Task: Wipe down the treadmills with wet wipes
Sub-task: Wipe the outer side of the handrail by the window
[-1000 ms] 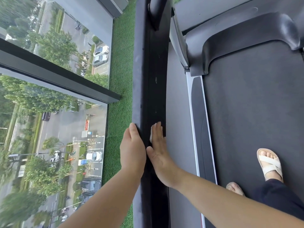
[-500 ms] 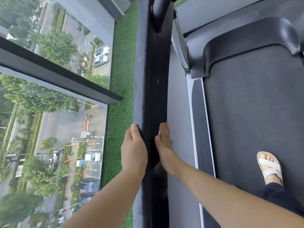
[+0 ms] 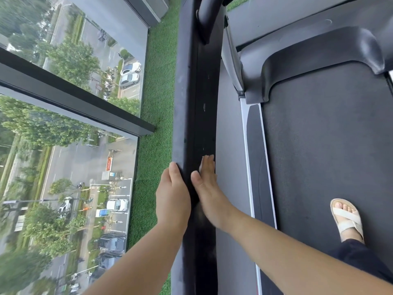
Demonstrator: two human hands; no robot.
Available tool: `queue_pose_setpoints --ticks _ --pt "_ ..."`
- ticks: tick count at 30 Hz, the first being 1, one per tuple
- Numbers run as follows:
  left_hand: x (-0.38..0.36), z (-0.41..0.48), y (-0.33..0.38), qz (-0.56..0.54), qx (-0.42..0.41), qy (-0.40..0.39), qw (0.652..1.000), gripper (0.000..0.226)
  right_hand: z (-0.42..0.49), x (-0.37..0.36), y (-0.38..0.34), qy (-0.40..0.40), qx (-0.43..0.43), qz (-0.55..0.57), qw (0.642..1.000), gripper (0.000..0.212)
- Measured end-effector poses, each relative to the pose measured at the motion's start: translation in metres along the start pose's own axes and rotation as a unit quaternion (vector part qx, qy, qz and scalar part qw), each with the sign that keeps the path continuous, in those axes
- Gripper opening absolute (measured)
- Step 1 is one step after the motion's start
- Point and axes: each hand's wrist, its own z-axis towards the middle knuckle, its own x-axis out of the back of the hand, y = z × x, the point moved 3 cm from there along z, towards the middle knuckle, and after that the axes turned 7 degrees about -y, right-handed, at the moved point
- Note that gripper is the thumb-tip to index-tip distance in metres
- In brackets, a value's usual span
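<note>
A long black treadmill handrail [image 3: 200, 103] runs up the middle of the view. My left hand [image 3: 173, 194] holds its outer left edge, thumb lying along the top and fingers out of sight over the side. My right hand [image 3: 207, 184] lies flat on the rail's inner side with straight fingers. It presses a white wet wipe [image 3: 201, 165] against the rail, and only a small corner of the wipe shows past the fingertips. The dark treadmill belt [image 3: 329, 145] lies to the right.
My foot in a white sandal [image 3: 346, 218] stands on the belt at lower right. A strip of green artificial grass [image 3: 157, 103] runs left of the rail. Beyond it a floor-to-ceiling window [image 3: 63, 167] looks down on a street.
My right hand with the wipe slid a little right across the rail, then back left. The left hand has kept its hold in the same spot.
</note>
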Motion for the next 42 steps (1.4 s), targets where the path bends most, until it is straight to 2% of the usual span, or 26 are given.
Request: queue_pose_setpoints --ticks 3,8,13,16,18,23,27,29,33,38,42 --pt "0.000 -0.001 0.001 0.004 -0.001 -0.003 1.000 0.043 -0.004 -0.002 0.002 -0.013 0.037 -0.022 0.999 0.080" --pt "-0.001 -0.001 0.005 0.043 -0.007 0.005 0.999 0.046 0.012 0.012 -0.006 0.004 -0.052 0.051 0.997 0.068" --pt "0.001 -0.003 0.010 0.095 -0.010 -0.014 0.995 0.048 0.003 0.006 -0.002 -0.028 0.028 -0.034 0.999 0.078" --pt "0.005 0.006 0.019 0.148 0.013 -0.044 0.988 0.042 0.012 0.012 0.007 0.003 -0.022 0.009 1.000 0.067" --pt "0.007 0.015 0.031 0.147 0.025 -0.040 0.988 0.038 0.012 0.008 0.004 0.003 -0.034 0.026 0.999 0.067" --pt "-0.010 0.036 0.067 0.139 -0.080 -0.041 0.986 0.049 -0.010 0.003 0.005 -0.052 0.044 -0.057 0.996 0.073" --pt "-0.018 0.043 0.066 0.179 -0.115 -0.006 0.977 0.048 0.011 0.014 0.008 -0.026 -0.021 0.018 0.999 0.065" --pt "-0.019 0.042 0.064 0.175 -0.123 0.002 0.977 0.047 0.013 0.010 0.002 -0.022 -0.013 0.023 0.999 0.068" --pt "-0.019 0.044 0.063 0.168 -0.120 0.006 0.978 0.047 0.003 0.008 -0.001 -0.042 0.067 -0.041 0.996 0.068" --pt "-0.019 0.045 0.062 0.158 -0.122 0.004 0.980 0.047 0.022 0.019 -0.001 -0.009 -0.006 0.021 1.000 0.059" --pt "-0.019 0.047 0.061 0.154 -0.120 0.003 0.981 0.047 0.009 0.009 -0.012 -0.031 0.057 -0.002 0.998 0.064"
